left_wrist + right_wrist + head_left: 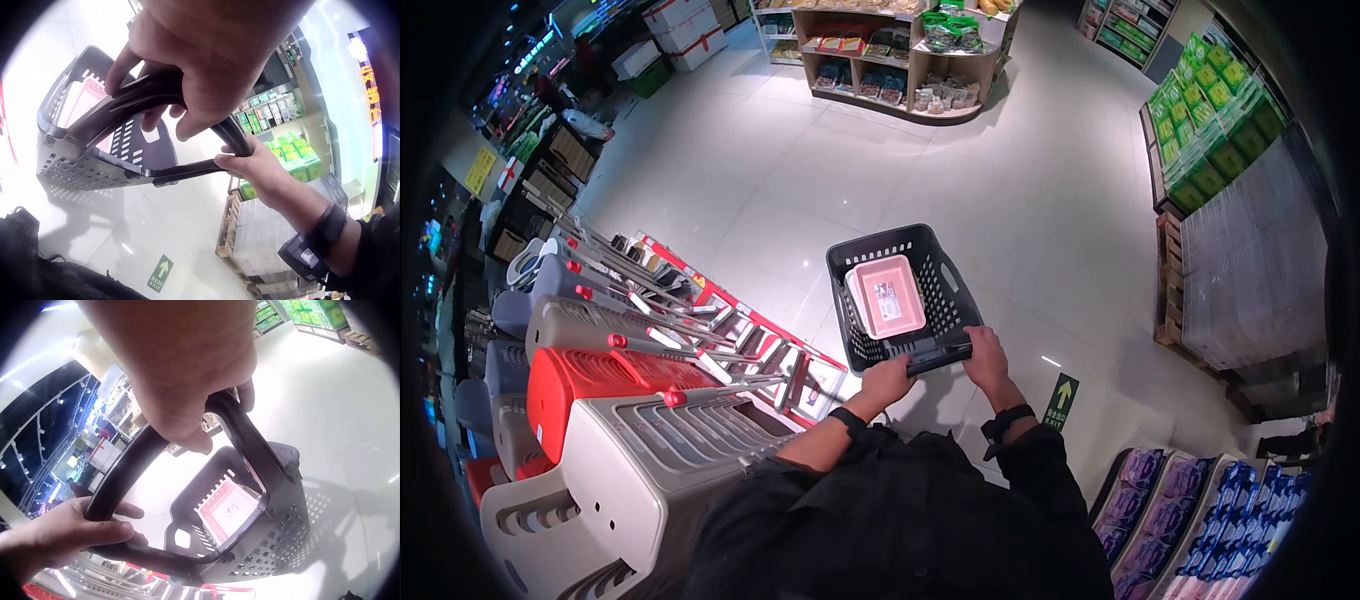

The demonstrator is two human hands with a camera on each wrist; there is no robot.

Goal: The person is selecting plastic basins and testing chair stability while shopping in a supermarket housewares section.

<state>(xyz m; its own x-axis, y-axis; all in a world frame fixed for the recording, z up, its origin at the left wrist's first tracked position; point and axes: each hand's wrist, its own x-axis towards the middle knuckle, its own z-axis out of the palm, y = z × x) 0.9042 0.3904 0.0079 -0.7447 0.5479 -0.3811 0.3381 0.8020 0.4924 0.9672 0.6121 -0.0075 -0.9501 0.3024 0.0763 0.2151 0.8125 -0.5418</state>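
In the head view a black shopping basket (955, 300) with slotted walls hangs in front of the body. Inside it lie pink plastic trays (903, 318), nested, the top one bearing a printed label. My left hand (887, 379) grips the left end of the black handle (940, 357), and my right hand (986, 356) grips its right end. From the left wrist view, the left hand (194, 69) has its fingers curled round the handle. Over in the right wrist view, the right hand (194, 394) wraps the bar, its fingers partly hidden.
Mops with red-tipped poles (700, 350) and stacked plastic chairs (615, 480) stand close on the left. A snack shelf (890, 60) is ahead. Wrapped goods (1250, 260) on a pallet stand right, below green boxes (1215, 120). Packaged goods (1200, 520) fill a rack at lower right.
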